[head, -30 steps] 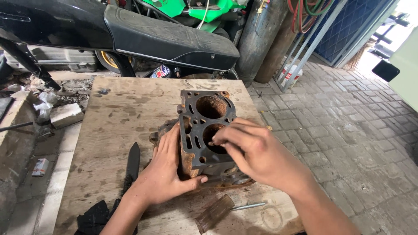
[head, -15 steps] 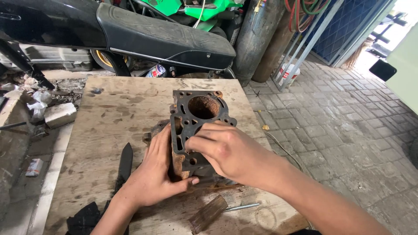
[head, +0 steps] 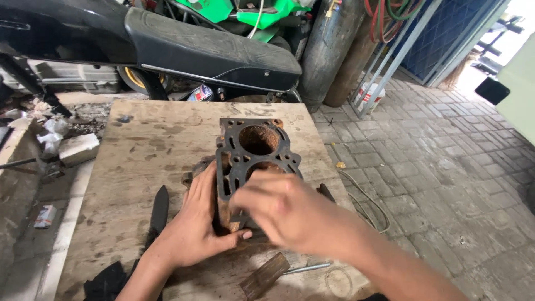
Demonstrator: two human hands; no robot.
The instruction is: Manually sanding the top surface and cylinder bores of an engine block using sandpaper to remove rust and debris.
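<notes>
A rusty dark engine cylinder block with two round bores lies on a stained plywood board. My left hand grips its near left side, thumb pressed along the bottom edge. My right hand lies blurred over the block's near end and covers part of the lower bore. I cannot tell whether the right hand holds anything.
A black strip and dark cloth lie left of my arm. A rusty flat piece, a metal rod and a thin ring sit near the front edge. A motorbike seat and gas cylinder stand behind. Brick paving is at right.
My right hand has slid down toward the block's near end and is blurred with motion. The left hand keeps its hold. The view has shifted slightly.
</notes>
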